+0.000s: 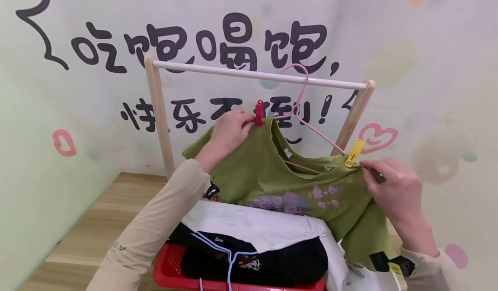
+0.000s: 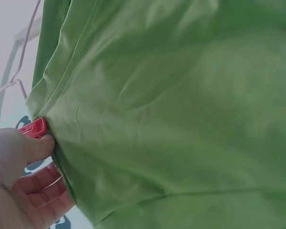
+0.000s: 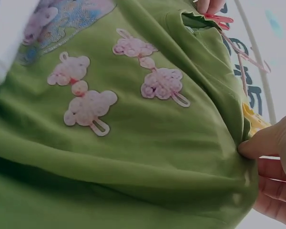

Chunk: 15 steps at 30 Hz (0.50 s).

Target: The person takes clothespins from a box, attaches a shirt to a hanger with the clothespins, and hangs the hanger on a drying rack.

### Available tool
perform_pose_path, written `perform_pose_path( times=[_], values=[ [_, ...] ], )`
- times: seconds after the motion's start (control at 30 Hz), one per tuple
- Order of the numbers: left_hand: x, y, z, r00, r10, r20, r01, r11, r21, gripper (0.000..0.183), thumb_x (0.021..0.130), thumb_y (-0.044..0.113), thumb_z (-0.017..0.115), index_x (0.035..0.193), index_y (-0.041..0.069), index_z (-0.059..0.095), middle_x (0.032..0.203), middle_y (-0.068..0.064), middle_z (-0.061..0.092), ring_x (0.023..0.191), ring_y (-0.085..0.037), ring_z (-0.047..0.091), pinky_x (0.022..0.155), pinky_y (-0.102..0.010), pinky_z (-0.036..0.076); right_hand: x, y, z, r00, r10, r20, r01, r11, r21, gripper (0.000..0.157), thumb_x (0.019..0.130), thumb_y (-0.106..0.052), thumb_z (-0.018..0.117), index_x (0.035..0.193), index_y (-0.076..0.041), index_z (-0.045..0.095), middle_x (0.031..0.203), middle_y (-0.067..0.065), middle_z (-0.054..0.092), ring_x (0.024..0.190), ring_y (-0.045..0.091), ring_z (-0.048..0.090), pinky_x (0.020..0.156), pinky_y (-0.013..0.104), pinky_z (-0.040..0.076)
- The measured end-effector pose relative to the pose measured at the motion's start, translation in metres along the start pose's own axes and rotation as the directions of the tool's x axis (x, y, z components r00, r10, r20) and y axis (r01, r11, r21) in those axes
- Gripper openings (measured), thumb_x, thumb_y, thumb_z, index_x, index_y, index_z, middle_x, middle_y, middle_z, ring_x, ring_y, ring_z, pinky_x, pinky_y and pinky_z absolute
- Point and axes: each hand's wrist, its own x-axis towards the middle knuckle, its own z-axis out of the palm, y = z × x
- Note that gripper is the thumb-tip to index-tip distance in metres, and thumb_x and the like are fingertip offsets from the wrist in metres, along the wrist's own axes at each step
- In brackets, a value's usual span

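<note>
A green T-shirt with a purple print hangs on a pink wire hanger, whose hook goes over a white rail. My left hand pinches the shirt's shoulder beside a red clothespin clipped near the collar. At the opposite shoulder, a yellow clothespin is clipped on the fabric. My right hand pinches the cloth just outside it, thumb on the front in the right wrist view. Most of the hanger's lower part is hidden inside the shirt.
Wooden posts carry the rail in front of a printed wall. Below the shirt, a red basket holds a white garment, black clothing and a blue hanger. A wooden tabletop extends to the left.
</note>
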Motion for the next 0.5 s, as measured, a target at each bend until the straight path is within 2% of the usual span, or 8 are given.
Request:
perform_pose_path(
  times=[0.1, 0.2, 0.3, 0.33, 0.43, 0.47, 0.5],
  values=[
    [-0.001, -0.003, 0.005, 0.999, -0.014, 0.046, 0.014, 1.000, 0.011, 0.014, 0.089, 0.012, 0.062, 0.097, 0.008, 0.073, 0.088, -0.009, 0.066, 0.082, -0.024, 0.063, 0.069, -0.038, 0.052, -0.006, 0.001, 0.002, 0.999, -0.033, 0.009, 0.033, 0.999, -0.010, 0.013, 0.074, -0.012, 0.063, 0.075, -0.003, 0.072, 0.066, 0.011, 0.065, 0.055, 0.027, 0.056, 0.051, 0.037, 0.039],
    [-0.002, -0.005, 0.010, 0.998, -0.029, 0.060, 0.028, 1.000, 0.009, 0.015, 0.090, 0.012, 0.062, 0.099, 0.008, 0.073, 0.090, -0.009, 0.066, 0.083, -0.024, 0.063, 0.067, -0.038, 0.052, -0.011, 0.002, 0.005, 0.998, -0.054, 0.016, 0.054, 0.998, -0.006, 0.029, 0.086, -0.025, 0.056, 0.076, -0.003, 0.073, 0.066, 0.009, 0.066, 0.054, 0.024, 0.056, 0.050, 0.034, 0.041],
    [-0.003, -0.009, 0.013, 0.997, -0.033, 0.074, 0.031, 0.999, 0.026, 0.018, 0.090, 0.013, 0.062, 0.105, 0.006, 0.070, 0.095, -0.010, 0.064, 0.088, -0.025, 0.061, 0.068, -0.040, 0.053, -0.013, 0.002, 0.006, 0.998, -0.047, 0.044, 0.045, 0.998, 0.048, 0.045, 0.094, -0.038, 0.049, 0.079, -0.003, 0.073, 0.069, 0.008, 0.067, 0.057, 0.021, 0.058, 0.052, 0.023, 0.044],
    [-0.004, -0.010, 0.013, 0.996, -0.035, 0.084, 0.032, 0.999, 0.035, 0.021, 0.090, 0.013, 0.061, 0.108, 0.005, 0.068, 0.098, -0.011, 0.064, 0.090, -0.026, 0.060, 0.070, -0.040, 0.053, -0.014, 0.003, 0.006, 0.997, -0.045, 0.060, 0.041, 0.997, 0.071, 0.043, 0.093, -0.038, 0.052, 0.080, -0.003, 0.073, 0.070, 0.008, 0.068, 0.059, 0.019, 0.058, 0.053, 0.020, 0.045],
    [-0.008, -0.014, 0.013, 0.992, -0.043, 0.121, 0.038, 0.998, 0.044, 0.028, 0.090, 0.012, 0.061, 0.116, 0.002, 0.062, 0.108, -0.014, 0.062, 0.100, -0.029, 0.057, 0.079, -0.040, 0.052, -0.018, 0.004, 0.004, 0.992, 0.001, 0.129, -0.023, 0.985, 0.174, 0.017, 0.084, -0.018, 0.068, 0.087, -0.002, 0.073, 0.075, 0.007, 0.068, 0.068, 0.005, 0.058, 0.058, 0.010, 0.046],
    [-0.009, -0.015, 0.013, 0.990, -0.046, 0.132, 0.041, 0.998, 0.044, 0.030, 0.089, 0.012, 0.061, 0.118, 0.001, 0.061, 0.111, -0.015, 0.061, 0.103, -0.030, 0.056, 0.081, -0.040, 0.051, -0.020, 0.004, 0.002, 0.987, 0.025, 0.157, -0.058, 0.977, 0.206, 0.012, 0.080, -0.010, 0.072, 0.089, -0.001, 0.072, 0.076, 0.006, 0.068, 0.071, 0.001, 0.058, 0.059, 0.009, 0.046],
    [-0.011, -0.016, 0.012, 0.989, -0.048, 0.141, 0.043, 0.998, 0.041, 0.032, 0.089, 0.011, 0.061, 0.119, 0.000, 0.059, 0.113, -0.016, 0.060, 0.104, -0.030, 0.056, 0.084, -0.040, 0.050, -0.022, 0.005, 0.001, 0.983, 0.045, 0.175, -0.085, 0.969, 0.232, 0.015, 0.075, -0.001, 0.073, 0.090, 0.000, 0.072, 0.078, 0.003, 0.068, 0.074, -0.004, 0.057, 0.059, 0.009, 0.046]
  ],
)
